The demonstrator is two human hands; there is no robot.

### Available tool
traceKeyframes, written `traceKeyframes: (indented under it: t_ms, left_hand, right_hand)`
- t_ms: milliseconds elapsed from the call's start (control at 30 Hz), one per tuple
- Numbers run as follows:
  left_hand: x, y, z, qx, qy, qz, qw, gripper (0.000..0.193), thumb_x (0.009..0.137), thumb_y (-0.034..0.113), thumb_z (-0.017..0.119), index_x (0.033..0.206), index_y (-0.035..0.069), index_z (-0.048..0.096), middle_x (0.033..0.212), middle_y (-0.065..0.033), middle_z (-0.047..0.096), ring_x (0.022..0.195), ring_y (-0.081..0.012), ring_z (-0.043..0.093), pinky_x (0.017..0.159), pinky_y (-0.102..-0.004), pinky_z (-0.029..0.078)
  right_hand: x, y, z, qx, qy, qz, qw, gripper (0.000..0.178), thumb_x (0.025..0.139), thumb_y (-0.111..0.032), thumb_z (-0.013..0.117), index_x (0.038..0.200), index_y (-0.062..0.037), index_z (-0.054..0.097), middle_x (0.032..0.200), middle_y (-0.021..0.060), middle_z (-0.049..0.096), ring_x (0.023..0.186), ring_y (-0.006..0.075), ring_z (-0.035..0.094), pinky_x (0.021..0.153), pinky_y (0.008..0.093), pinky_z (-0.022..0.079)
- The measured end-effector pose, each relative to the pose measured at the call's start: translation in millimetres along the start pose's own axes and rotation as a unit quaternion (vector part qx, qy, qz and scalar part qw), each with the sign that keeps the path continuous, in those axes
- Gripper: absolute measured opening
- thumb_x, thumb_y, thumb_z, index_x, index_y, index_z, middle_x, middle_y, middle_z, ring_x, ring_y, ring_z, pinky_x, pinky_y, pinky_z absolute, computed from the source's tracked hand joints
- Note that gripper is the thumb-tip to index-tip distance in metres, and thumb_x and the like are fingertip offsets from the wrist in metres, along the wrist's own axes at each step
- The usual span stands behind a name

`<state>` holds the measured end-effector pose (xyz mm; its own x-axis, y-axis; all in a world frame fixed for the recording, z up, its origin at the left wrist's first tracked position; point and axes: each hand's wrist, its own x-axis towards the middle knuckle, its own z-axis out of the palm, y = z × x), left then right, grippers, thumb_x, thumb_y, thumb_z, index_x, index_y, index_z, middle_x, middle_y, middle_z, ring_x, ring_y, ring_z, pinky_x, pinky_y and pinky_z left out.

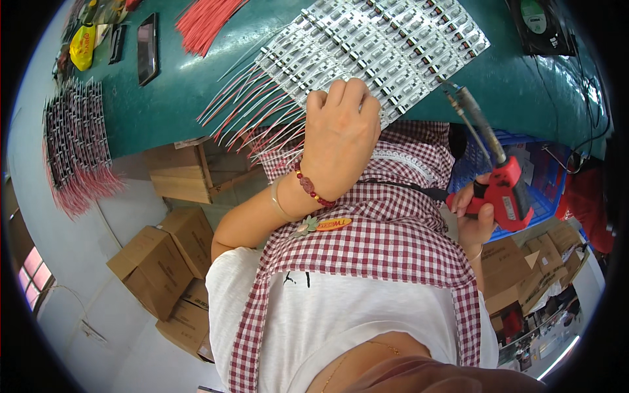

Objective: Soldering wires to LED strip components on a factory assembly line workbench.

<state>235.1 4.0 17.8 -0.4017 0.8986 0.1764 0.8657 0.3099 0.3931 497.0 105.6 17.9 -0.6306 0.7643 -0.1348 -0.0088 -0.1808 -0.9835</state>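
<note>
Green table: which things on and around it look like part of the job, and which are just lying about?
Likely the job:
red-handled soldering tool, in the right hand
board panel, at the left hand
loose red wires

Likely lying about:
phone
cardboard boxes

- Spreads across the top as a green table [173, 105].
- Rises at left as a pale wall [72, 262].
- Shows at far left as a window [35, 267] with pinkish panes.
- Sits beneath the table as brown wooden furniture [178, 171].
- Glows at lower right as a slanting strip light [558, 358].
</note>
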Motion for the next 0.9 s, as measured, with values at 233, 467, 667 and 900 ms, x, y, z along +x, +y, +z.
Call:
traceKeyframes:
  t_ms: [233,467,667,900]
  left_hand:
    - [-23,3,-25,0.014,-0.086,-0.022,0.996,0.074,0.068,0.029,0.084,0.133,0.015,0.054,0.138,-0.0098,0.047,0.132,-0.0318,0.04,0.106,-0.0574,0.028]
    - [-31,-6,-16,0.063,-0.03,0.006,0.998,0.069,0.065,0.025,0.083,0.128,0.015,0.059,0.13,-0.0103,0.052,0.127,-0.0347,0.044,0.1,-0.055,0.035]
    - [-23,-6,-17,0.042,0.006,0.001,0.999,0.063,0.065,0.023,0.08,0.125,0.015,0.061,0.125,-0.0097,0.053,0.122,-0.0339,0.047,0.095,-0.0529,0.037]
    - [-12,-13,-41,-0.009,-0.034,-0.008,0.999,0.074,0.066,0.044,0.082,0.13,0.017,0.059,0.125,-0.0078,0.052,0.119,-0.0275,0.048,0.094,-0.0525,0.036]
  right_hand:
    - [51,-12,12,0.215,0.025,-0.02,0.976,0.052,0.101,-0.044,0.045,0.125,0.0027,0.043,0.067,0.0074,0.05,0.047,0.0102,0.042,0.045,0.025,0.04]
    - [82,-22,19,0.24,-0.014,-0.021,0.97,0.052,0.102,-0.044,0.045,0.125,0.0022,0.043,0.068,0.0084,0.051,0.049,0.0112,0.043,0.046,0.0248,0.04]
    - [83,-25,25,0.227,-0.057,-0.037,0.972,0.048,0.103,-0.039,0.046,0.126,0.003,0.043,0.072,0.0091,0.051,0.052,0.0112,0.043,0.048,0.0248,0.041]
    - [81,-30,27,0.249,-0.034,-0.046,0.967,0.046,0.104,-0.038,0.043,0.125,0.0026,0.045,0.073,0.0093,0.051,0.052,0.0115,0.044,0.048,0.0243,0.04]
